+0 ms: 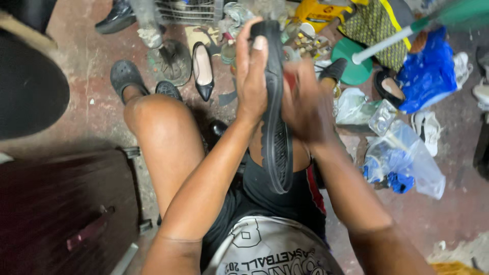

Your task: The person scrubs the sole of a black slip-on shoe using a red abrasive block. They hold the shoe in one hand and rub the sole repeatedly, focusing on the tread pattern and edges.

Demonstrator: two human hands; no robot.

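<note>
Shoe [275, 127], black, treaded sole toward the camera, held upright above the lap between both hands. Left hand [250, 76] wrapped around its upper left edge; right hand [304, 104] blurred against its right side, grip unclear. Farther out on the floor [97, 76]: black pump [203, 70], blue bag [428, 71], clear plastic bag [407, 158].

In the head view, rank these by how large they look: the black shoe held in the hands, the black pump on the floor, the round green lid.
1. Black shoe, held by the left hand and right hand; nearness to the camera inflates it.
2. Black pump and green lid: they look alike, so left unranked.
</note>
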